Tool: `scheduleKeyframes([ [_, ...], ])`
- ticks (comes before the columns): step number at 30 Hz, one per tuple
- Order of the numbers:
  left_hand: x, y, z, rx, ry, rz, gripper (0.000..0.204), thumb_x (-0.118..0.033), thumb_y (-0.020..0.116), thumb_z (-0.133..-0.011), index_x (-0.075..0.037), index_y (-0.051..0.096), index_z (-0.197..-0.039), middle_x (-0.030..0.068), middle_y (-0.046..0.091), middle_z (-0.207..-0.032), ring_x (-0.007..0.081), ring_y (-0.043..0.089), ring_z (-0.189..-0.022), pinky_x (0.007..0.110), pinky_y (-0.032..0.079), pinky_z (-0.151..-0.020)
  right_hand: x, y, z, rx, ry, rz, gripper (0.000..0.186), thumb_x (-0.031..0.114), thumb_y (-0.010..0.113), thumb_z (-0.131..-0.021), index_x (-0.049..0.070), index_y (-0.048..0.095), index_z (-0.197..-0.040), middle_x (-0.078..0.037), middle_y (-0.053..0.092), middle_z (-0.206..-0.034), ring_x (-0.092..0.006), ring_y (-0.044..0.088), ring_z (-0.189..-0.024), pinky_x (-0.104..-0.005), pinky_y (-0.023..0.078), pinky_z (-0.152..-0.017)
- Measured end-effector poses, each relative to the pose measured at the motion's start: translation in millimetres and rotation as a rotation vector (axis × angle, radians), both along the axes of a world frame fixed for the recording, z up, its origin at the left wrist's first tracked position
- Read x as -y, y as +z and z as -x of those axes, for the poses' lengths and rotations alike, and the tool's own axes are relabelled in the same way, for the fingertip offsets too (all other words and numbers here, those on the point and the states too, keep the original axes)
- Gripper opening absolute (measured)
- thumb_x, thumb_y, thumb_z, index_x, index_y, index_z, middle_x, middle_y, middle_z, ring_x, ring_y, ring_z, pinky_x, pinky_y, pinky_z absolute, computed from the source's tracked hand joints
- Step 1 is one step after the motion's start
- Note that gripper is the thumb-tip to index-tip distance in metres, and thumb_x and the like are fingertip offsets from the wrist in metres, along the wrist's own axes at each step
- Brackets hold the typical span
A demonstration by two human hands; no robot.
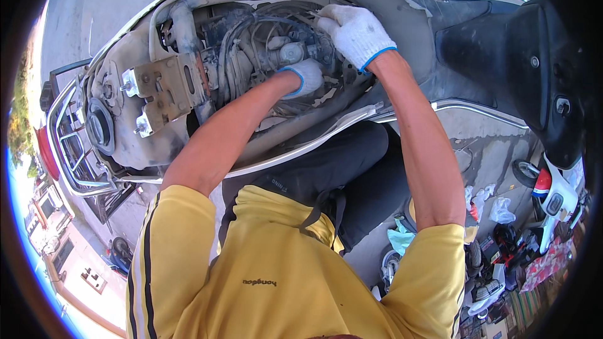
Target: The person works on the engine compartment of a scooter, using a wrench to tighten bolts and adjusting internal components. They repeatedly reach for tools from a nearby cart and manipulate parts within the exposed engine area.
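Note:
A dusty motor scooter (257,135) stands in front of me, its seat area uncovered and the engine (290,52) showing. My left hand (305,79), in a white knitted glove with a blue cuff, reaches down beside the engine. Its fingers are hidden among the parts. My right hand (358,32), gloved the same way, is at the far right of the engine bay. Its fingertips are pressed together by thin dark cables (286,20), and whatever they pinch is too small to make out. A metal bracket (164,85) lies left of the engine.
The round fuel cap (100,127) and metal rear rack (74,135) are at the left end. A black front panel (524,56) rises at the right. Behind my right arm, scooter parts, plastic bags (502,210) and a white-and-red scooter body piece (556,198) crowd the ground.

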State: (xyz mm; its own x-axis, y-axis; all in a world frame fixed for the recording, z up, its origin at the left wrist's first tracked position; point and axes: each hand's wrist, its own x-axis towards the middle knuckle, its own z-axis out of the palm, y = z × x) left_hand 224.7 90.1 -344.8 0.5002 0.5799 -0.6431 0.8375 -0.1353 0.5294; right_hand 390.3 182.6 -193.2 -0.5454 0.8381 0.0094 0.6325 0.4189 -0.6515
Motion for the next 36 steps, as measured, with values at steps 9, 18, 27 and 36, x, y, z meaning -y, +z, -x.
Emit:
scheduleKeyframes([
  [9, -7, 31, 3, 0.117, -0.011, 0.009, 0.043, -0.026, 0.063, -0.092, -0.005, 0.073, -0.128, 0.0210, 0.075, -0.116, 0.0374, 0.070, -0.107, 0.042, 0.052, -0.096, 50, 131, -113, -1.302, -0.698, -0.087, 0.027, 0.021, 0.058, -0.109, -0.003, 0.069, -0.119, -0.006, 0.061, -0.079, -0.0110, 0.047, -0.062, -0.0306, 0.044, -0.064],
  [18, 12, 13, 9, -0.072, -0.143, -0.053, 0.033, -0.012, 0.061, -0.094, -0.006, 0.076, -0.123, 0.0199, 0.073, -0.124, 0.0389, 0.067, -0.116, 0.043, 0.053, -0.103, 98, -24, -259, -1.578, -1.383, -0.017, 0.016, 0.016, 0.061, -0.106, 0.002, 0.065, -0.113, 0.000, 0.049, -0.076, -0.0128, 0.040, -0.061, -0.0327, 0.039, -0.060],
  [27, 9, 41, -2, 0.024, 0.192, 0.063, 0.032, -0.008, 0.060, -0.093, -0.004, 0.074, -0.122, 0.0195, 0.073, -0.121, 0.0385, 0.068, -0.115, 0.043, 0.053, -0.101, 98, -119, -239, -1.602, -1.415, 0.409, 0.020, 0.022, 0.058, -0.109, 0.005, 0.062, -0.118, 0.001, 0.052, -0.082, -0.0120, 0.045, -0.065, -0.0313, 0.041, -0.063],
  [36, 5, 51, -13, -0.025, 0.217, 0.110, 0.033, -0.013, 0.062, -0.094, -0.002, 0.073, -0.123, 0.0209, 0.074, -0.118, 0.0342, 0.070, -0.113, 0.041, 0.053, -0.099, 79, -115, -216, -1.501, -1.351, 0.517, 0.023, 0.025, 0.054, -0.112, 0.004, 0.060, -0.120, 0.000, 0.051, -0.083, -0.0111, 0.043, -0.065, -0.0296, 0.039, -0.063],
])
